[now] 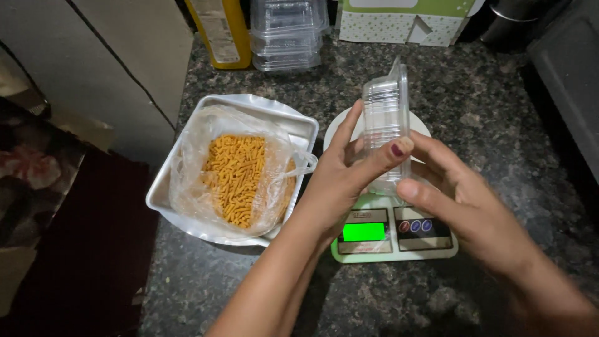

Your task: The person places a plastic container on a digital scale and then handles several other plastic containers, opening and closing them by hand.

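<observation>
Holding a clear clamshell container over the kitchen scale

Left hand (337, 181) and right hand (465, 209) both grip the clear plastic clamshell container (385, 118), fingers curled around its sides, upright just above the kitchen scale (393, 240). Left of the scale: white square tray (187, 162) with a plastic bag of orange snack sticks (240, 178).

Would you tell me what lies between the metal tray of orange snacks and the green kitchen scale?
Head view: only bare dark granite counter, crossed lower down by the left hand.
</observation>
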